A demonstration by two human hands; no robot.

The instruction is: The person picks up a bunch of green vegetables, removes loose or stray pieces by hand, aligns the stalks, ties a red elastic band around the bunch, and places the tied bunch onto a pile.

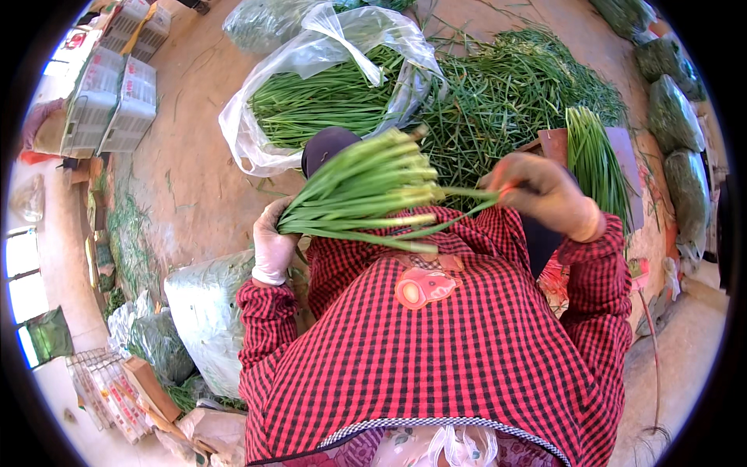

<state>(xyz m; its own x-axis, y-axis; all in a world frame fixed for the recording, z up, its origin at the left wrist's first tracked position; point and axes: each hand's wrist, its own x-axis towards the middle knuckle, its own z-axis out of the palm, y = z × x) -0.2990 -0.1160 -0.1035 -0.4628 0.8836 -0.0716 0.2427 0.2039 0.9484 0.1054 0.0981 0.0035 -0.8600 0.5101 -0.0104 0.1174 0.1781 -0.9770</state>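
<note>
Green stalks fan out rightward from the left hand, which grips them; the right hand (blurred) pinches a strand, a leafy heap lying beyond it.

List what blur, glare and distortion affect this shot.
Head view: the right hand is smeared, apparently by motion; the bundle of long green stalks is softer than the crisp red-and-black checked garment. Head view: the rectangular window panes at far left are blown out white. Head view: fisheye bends straight edges toward a black circular rim.
</note>
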